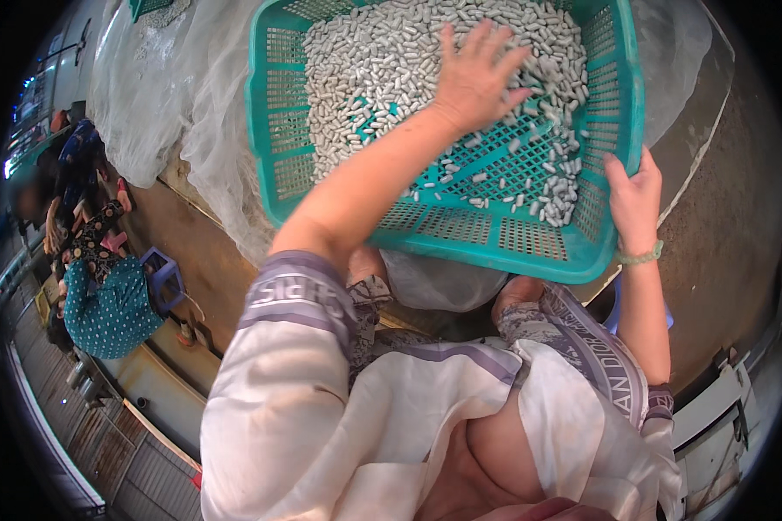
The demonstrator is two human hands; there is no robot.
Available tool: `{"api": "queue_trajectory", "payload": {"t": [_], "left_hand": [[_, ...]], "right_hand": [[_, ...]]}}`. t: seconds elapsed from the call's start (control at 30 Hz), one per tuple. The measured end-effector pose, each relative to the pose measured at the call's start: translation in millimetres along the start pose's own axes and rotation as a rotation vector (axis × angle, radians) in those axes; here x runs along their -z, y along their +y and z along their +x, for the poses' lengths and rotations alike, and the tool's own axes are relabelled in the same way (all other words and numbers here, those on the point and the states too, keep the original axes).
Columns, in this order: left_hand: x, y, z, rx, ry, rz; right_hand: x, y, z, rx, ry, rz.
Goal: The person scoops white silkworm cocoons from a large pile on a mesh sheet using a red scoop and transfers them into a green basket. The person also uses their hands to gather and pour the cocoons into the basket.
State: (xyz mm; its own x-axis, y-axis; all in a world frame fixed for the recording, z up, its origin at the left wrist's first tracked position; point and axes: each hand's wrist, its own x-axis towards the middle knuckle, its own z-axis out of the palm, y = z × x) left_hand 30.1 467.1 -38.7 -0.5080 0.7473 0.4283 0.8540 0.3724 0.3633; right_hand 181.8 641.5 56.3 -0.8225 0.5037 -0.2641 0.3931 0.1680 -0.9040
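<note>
A large green plastic basket (513, 246) with latticed sides and floor is tilted in front of me, above my knees. Small pale grey capsule-shaped pieces (374, 52) heap up over its far and left parts. Toward the near right the layer thins and the green lattice floor shows. My left hand (480, 76) lies palm down on the pieces with fingers spread, gripping nothing. At the basket's right side my right hand (636, 195) holds the rim, thumb on the upper edge; its other fingers are partly hidden. A pale green bracelet (641, 254) circles that wrist.
Translucent plastic sheeting (226, 113) spreads under and left of the basket. At the far upper left sits part of another green basket (148, 7) beside more pale pieces. A person in a dotted teal top (109, 304) is at the left, near a blue plastic stool (163, 280).
</note>
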Motion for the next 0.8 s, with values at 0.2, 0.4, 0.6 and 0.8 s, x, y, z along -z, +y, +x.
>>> {"api": "queue_trajectory", "payload": {"t": [0.2, 0.4, 0.6, 0.8], "left_hand": [[3.4, 54.3, -49.0, -0.651, -0.442, -0.380], [23.3, -22.2, -27.2, -0.053, -0.221, 0.095], [37.9, 11.8, -79.5, -0.435, -0.526, -0.212], [57.7, -21.7, -57.5, -0.166, -0.517, -0.092]], "right_hand": [[2.1, 12.4, 4.4, -0.046, 0.004, -0.048], [-6.2, -2.5, 6.1, -0.035, -0.006, 0.018], [-1.7, 6.2, 7.6, -0.046, 0.004, -0.054], [-1.1, 5.5, 6.6, -0.075, -0.019, -0.050]]}}
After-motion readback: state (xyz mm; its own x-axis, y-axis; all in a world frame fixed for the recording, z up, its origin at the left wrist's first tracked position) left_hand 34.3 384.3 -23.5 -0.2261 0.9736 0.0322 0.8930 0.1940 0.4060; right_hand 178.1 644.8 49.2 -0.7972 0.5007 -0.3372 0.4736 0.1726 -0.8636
